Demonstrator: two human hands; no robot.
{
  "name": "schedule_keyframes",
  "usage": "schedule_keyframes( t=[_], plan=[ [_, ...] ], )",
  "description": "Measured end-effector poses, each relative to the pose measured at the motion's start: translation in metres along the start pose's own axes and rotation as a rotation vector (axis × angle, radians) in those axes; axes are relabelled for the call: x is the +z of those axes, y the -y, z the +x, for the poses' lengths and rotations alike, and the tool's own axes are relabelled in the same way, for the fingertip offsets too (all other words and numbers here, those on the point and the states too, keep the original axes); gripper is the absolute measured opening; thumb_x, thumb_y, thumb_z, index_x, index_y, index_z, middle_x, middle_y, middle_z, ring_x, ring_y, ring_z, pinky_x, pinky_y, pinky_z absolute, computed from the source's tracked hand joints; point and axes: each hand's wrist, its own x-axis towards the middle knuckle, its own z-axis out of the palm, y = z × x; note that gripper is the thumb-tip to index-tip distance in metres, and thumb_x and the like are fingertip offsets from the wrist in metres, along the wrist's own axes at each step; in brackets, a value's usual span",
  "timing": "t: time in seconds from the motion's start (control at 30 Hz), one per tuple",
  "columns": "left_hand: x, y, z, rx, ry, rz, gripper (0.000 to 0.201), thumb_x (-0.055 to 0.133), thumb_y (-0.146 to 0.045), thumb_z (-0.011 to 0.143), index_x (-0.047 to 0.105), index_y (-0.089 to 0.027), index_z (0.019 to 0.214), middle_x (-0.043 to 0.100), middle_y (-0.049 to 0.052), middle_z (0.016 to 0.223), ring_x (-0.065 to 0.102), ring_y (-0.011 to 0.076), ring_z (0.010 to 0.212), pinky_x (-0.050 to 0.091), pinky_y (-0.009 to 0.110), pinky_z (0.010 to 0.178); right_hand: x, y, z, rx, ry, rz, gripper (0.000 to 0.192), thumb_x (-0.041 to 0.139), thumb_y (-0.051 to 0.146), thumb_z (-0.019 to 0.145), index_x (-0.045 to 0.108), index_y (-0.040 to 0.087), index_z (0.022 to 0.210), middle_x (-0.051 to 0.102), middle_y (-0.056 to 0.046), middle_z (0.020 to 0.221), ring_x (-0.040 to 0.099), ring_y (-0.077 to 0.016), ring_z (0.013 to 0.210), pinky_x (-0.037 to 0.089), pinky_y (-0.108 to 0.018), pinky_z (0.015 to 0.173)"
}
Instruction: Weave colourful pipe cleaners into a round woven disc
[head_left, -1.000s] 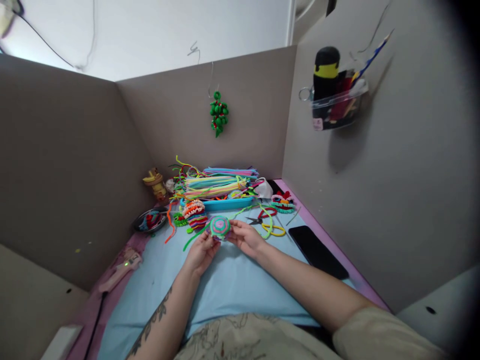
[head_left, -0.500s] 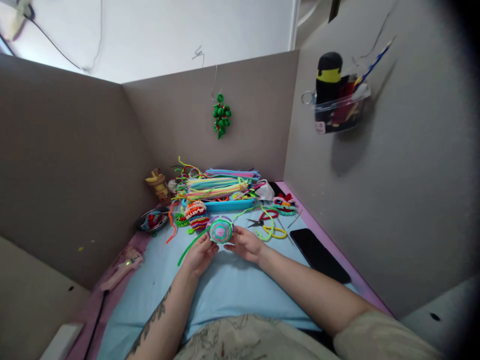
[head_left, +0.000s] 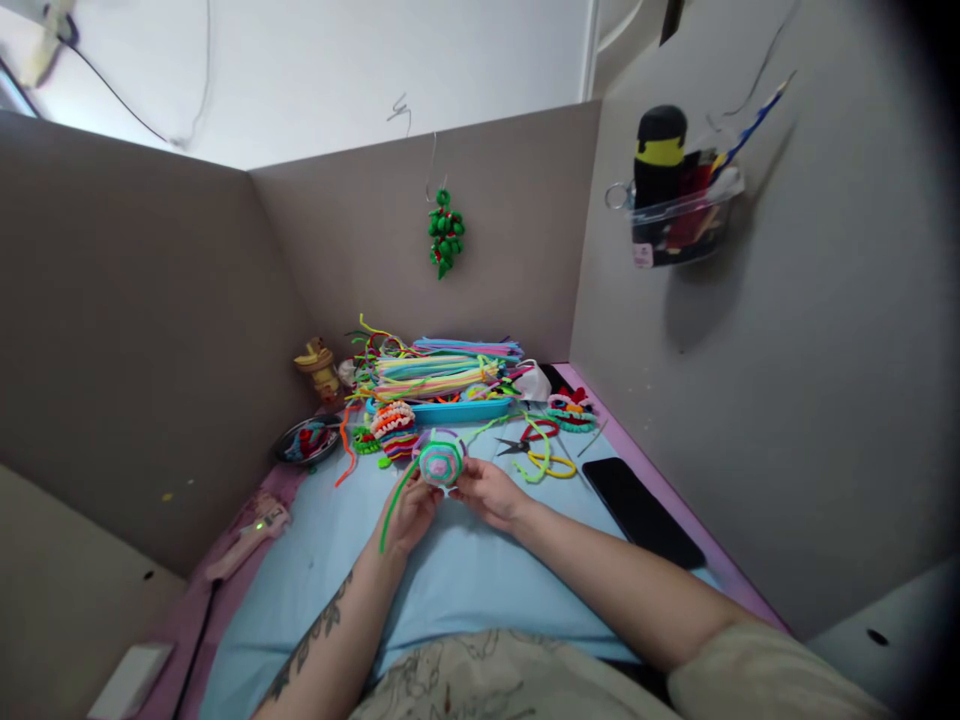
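Both forearms reach out over the pale blue mat [head_left: 450, 570] on the table, and right at their ends sits the work: a round coiled disc [head_left: 440, 463] of pipe cleaner, pink at the heart, then green, teal and purple rings. The left hand [head_left: 409, 512] has its grip closed on the disc's lower left edge; the right hand [head_left: 487, 492] pinches the lower right edge, fingertips just under the rim. So the disc is held up off the mat, tilted toward the camera, squarely between the two grips. A loose green tail [head_left: 391, 505] trails down from it past the left hand. By my read the coil is well along, several rings wound, with that tail not yet laid in. Just beyond lie scissors [head_left: 512, 445] and yellow and green loops [head_left: 546, 461]; a dark phone [head_left: 641, 512] rests near the right wall. Further back, a blue tray [head_left: 450, 408] piled with bright stems, and a green ornament [head_left: 445, 234] hanging on the partition.
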Motion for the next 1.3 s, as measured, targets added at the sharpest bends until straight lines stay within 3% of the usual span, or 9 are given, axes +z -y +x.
schedule_keyframes(
  t=[0.3, 0.63, 0.8, 0.9, 1.0, 1.3],
  plan=[
    [0.0, -0.003, -0.003, -0.073, 0.031, -0.068, 0.027, 0.071, -0.01, 0.064, 0.059, -0.016, 0.088, 0.057, -0.002, 0.071, 0.056, 0.005, 0.061, 0.049, 0.014, 0.063, -0.004, 0.0, 0.004, 0.012, -0.103, 0.049, 0.027, 0.08, 0.026, 0.053, 0.065, 0.014, 0.071, 0.064, -0.001, 0.065, 0.057, -0.0099, 0.06, 0.043, -0.025, 0.062],
    [-0.005, -0.007, -0.004, -0.077, 0.012, -0.027, 0.033, 0.074, -0.008, 0.058, 0.063, -0.014, 0.089, 0.061, -0.001, 0.072, 0.058, 0.0059, 0.064, 0.048, 0.014, 0.067, -0.005, 0.004, 0.004, -0.005, -0.08, 0.06, 0.026, 0.08, 0.024, 0.053, 0.065, 0.013, 0.071, 0.064, -0.001, 0.066, 0.058, -0.0102, 0.06, 0.045, -0.025, 0.063],
    [0.004, -0.004, -0.007, 0.078, 0.077, 0.225, 0.04, 0.073, -0.015, 0.059, 0.062, -0.015, 0.097, 0.065, 0.004, 0.086, 0.059, 0.0148, 0.077, 0.045, 0.023, 0.07, -0.006, 0.003, 0.005, 0.02, -0.109, 0.125, 0.025, 0.08, 0.023, 0.054, 0.063, 0.014, 0.069, 0.062, 0.0, 0.063, 0.057, -0.0099, 0.058, 0.044, -0.025, 0.062],
    [0.01, -0.002, -0.008, 0.201, 0.012, 0.348, 0.038, 0.073, -0.018, 0.059, 0.062, -0.016, 0.095, 0.066, 0.004, 0.086, 0.058, 0.0191, 0.082, 0.042, 0.027, 0.074, -0.004, 0.001, 0.004, 0.028, -0.101, 0.144, 0.025, 0.08, 0.024, 0.054, 0.062, 0.014, 0.069, 0.062, 0.0, 0.061, 0.057, -0.0103, 0.058, 0.044, -0.025, 0.06],
    [0.014, -0.003, -0.01, 0.24, 0.01, 0.419, 0.032, 0.071, -0.018, 0.061, 0.063, -0.018, 0.092, 0.065, 0.003, 0.085, 0.056, 0.0188, 0.081, 0.041, 0.027, 0.074, -0.002, 0.0, 0.002, 0.04, -0.094, 0.143, 0.027, 0.08, 0.025, 0.054, 0.062, 0.014, 0.07, 0.063, 0.0, 0.062, 0.057, -0.0098, 0.058, 0.044, -0.024, 0.061],
    [0.009, -0.001, -0.012, 0.08, 0.063, 0.408, 0.027, 0.071, -0.021, 0.062, 0.061, -0.016, 0.087, 0.059, 0.001, 0.07, 0.049, 0.0128, 0.06, 0.039, 0.023, 0.057, -0.007, -0.001, 0.002, 0.06, 0.031, 0.065, 0.028, 0.077, 0.029, 0.06, 0.061, 0.014, 0.078, 0.066, -0.003, 0.07, 0.059, -0.0129, 0.061, 0.046, -0.029, 0.064]
  ],
)
